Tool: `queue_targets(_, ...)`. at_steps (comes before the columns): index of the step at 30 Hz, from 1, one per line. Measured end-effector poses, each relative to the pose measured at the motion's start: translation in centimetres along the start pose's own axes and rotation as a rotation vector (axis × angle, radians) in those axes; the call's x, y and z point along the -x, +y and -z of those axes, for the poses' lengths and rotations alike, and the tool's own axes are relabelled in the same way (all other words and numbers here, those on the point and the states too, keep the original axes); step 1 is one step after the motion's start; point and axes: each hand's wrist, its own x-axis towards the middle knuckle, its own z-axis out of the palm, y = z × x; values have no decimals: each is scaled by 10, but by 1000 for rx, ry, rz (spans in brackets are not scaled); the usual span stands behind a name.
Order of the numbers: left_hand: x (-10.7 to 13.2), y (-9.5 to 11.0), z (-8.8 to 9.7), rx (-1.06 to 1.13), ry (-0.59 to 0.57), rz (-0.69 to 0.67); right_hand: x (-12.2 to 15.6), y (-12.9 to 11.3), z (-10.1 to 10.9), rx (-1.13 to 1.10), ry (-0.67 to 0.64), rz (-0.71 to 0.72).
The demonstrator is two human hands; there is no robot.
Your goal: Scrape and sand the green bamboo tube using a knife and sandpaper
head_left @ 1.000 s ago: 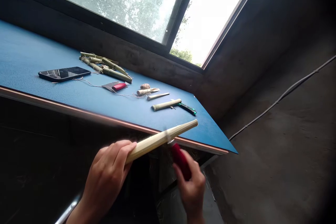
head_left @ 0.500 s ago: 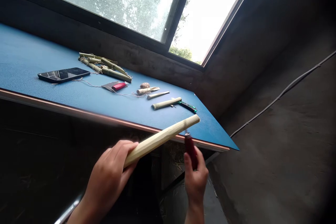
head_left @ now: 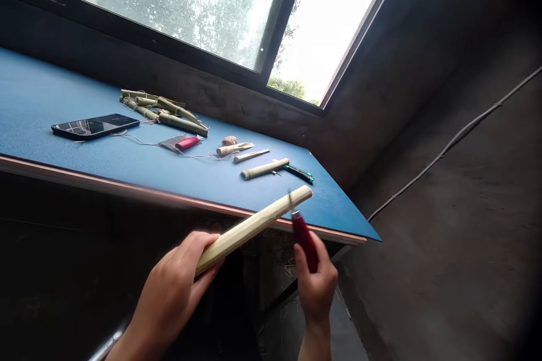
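My left hand point(head_left: 180, 273) is closed around the near end of a pale, peeled stick point(head_left: 249, 231), which slants up to the right past the table's front edge. Its surface shows long flat facets. In my right hand point(head_left: 317, 276) is a carving knife point(head_left: 305, 242) with a dark red handle and a metal collar. The knife's thin blade points up and lies across the stick close to its far end; blur hides whether it bites into the wood.
On the blue table point(head_left: 203, 177) lie a phone point(head_left: 95, 126), a pile of green stalks point(head_left: 165, 113), a red-handled item point(head_left: 186, 142), string, a patterned round object point(head_left: 229, 140), short cut pieces point(head_left: 265, 169) and a black-green utility knife point(head_left: 300, 172). A window point(head_left: 178, 5) stands behind.
The knife blade has shifted slightly left along the stick, away from its far tip. The stick's far end sits a little further left in view, which has itself shifted slightly.
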Motion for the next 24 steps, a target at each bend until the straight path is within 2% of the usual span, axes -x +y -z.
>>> queue_targets(2, 0, 0, -2, 18, -12, 2, -1, -2, -2, -71, -182, 149)
queue_targets(3, 0, -1, -3, 20, -12, 5, -2, -3, -2, -80, -216, 170)
queue_targets(4, 0, -2, -3, 18, -13, 11, -4, -2, -2, -60, -186, 135)
queue_targets(7, -3, -11, 4, -6, -43, 23, -11, 10, 1, 28, 104, -134)
queue_targets(8, -6, -17, 9, -24, -47, 15, -14, 15, 3, 18, 158, -200)
queue_targets(10, -20, -31, 21, -100, -7, -13, -18, 25, 5, -80, 170, -261)
queue_targets(12, -42, -43, 35, -228, 78, -18, -20, 28, 4, -195, 137, -276)
queue_targets(15, -87, -51, 52, -382, 68, 7, -25, 23, -5, -280, 89, -287)
queue_targets(17, -121, -51, 56, -435, 32, 8, -32, 15, -13, -299, 65, -289)
queue_targets(19, -156, -50, 53, -475, -27, 67, -40, 9, -20, -318, 39, -277)
queue_targets(20, -173, -50, 49, -472, -98, 116, -44, 7, -23, -327, 21, -267)
queue_targets(24, -232, -58, 22, -454, -292, 195, -60, 1, -34, -344, -57, -233)
